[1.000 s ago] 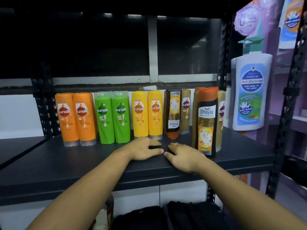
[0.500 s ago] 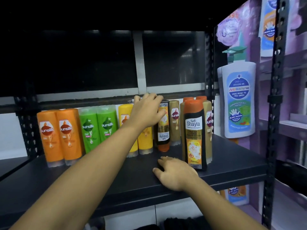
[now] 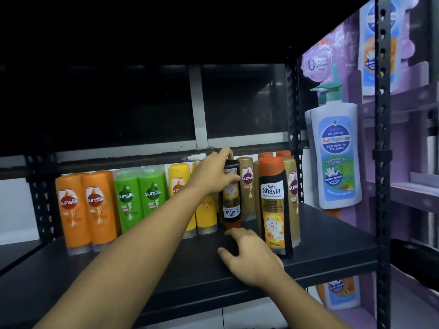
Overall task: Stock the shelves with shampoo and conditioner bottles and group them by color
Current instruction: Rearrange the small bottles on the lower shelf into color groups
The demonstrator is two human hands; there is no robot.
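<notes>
A second ago our left hand (image 3: 213,173) lay flat on the shelf (image 3: 142,269) beside the other. Half a second ago it was reaching across the right yellow bottle, fingertips just at the top of the dark bottle (image 3: 231,210). Now it grips that bottle near its upper end, fingers (image 3: 226,151) curled over the top and thumb across the front. The dark bottle stands upside down in the same slot as before, orange cap low at the shelf. We cannot tell whether the cap touches the shelf. Our right hand (image 3: 251,257) has stayed on the near part of the shelf, palm down, fingers spread and relaxed, holding nothing.

Along the far side of the shelf, from the left, stand two orange bottles (image 3: 73,210), touching, then two green bottles (image 3: 140,198), then two yellow bottles (image 3: 179,176). Our left forearm crosses from near left to the row and hides much of the yellow pair. Just right of the dark bottle is a gold bottle (image 3: 247,186). The Shayla bottle (image 3: 273,205) stands upright nearer us, just right of our right hand, and partly covers a second gold bottle (image 3: 293,193). Two orange caps (image 3: 265,155) show behind it. Beyond the shelf's right end a big white pump bottle (image 3: 336,150) hangs on a purple display (image 3: 351,55). A black post (image 3: 382,162) rises at the near right corner.
</notes>
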